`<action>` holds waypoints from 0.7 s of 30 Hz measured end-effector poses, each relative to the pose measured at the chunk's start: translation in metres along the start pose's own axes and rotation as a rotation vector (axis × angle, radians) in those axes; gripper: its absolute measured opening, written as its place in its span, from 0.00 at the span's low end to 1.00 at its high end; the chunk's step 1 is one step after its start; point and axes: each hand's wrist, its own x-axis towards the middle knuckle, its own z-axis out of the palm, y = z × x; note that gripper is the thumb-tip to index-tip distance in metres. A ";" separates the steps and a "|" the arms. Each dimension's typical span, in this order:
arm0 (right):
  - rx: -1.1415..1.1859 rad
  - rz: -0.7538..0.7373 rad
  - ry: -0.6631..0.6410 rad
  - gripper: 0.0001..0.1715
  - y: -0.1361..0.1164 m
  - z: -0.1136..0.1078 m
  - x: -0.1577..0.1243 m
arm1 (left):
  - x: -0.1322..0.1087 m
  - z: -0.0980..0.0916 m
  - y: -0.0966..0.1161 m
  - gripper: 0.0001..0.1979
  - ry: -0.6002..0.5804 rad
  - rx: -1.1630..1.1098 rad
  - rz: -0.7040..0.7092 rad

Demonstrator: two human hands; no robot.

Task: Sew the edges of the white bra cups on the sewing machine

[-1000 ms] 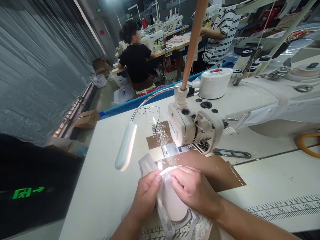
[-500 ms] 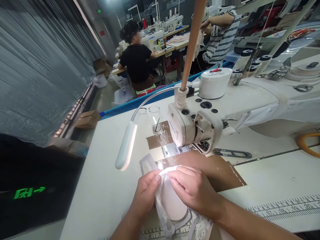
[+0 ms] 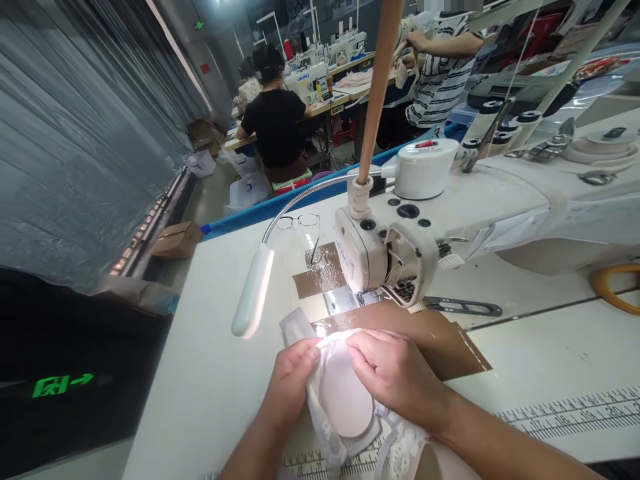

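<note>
A white bra [image 3: 346, 393] with a smooth, pale pink cup lies in front of the sewing machine [image 3: 363, 257]. My left hand [image 3: 295, 370] pinches its upper edge on the left side, thumb on top. On the right, my right hand [image 3: 387, 367] grips the same edge with curled fingers. Between the two hands the edge is lit brightly. One band end [image 3: 296, 327] sticks out past my left hand toward the machine, and lace trim [image 3: 403, 447] hangs below my right wrist. The fingertips are partly hidden in the fabric.
A lamp [image 3: 253, 290] on a bent neck hangs left of the machine head. Thread snips [image 3: 463, 306] and eyeglasses [image 3: 299, 221] lie on the table. Orange-handled scissors [image 3: 617, 290] are at right. A printed ruler [image 3: 575, 417] runs along the front. Two co-workers sit beyond.
My right hand has slid slightly right along the bra's edge, widening the gap between my hands. More of the cup's upper edge shows. My left hand keeps its hold.
</note>
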 end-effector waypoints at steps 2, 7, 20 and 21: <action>0.038 -0.043 0.052 0.13 0.001 -0.006 0.000 | 0.001 -0.003 -0.001 0.14 0.005 -0.019 -0.007; 0.076 0.008 0.105 0.10 0.004 -0.004 0.004 | 0.001 -0.013 -0.004 0.12 -0.079 -0.069 -0.054; 0.265 0.105 -0.174 0.12 0.005 0.006 -0.001 | 0.006 -0.017 -0.002 0.14 -0.121 0.492 0.149; 0.271 0.117 -0.185 0.13 0.005 0.007 -0.001 | 0.004 -0.015 -0.003 0.14 -0.062 0.671 0.281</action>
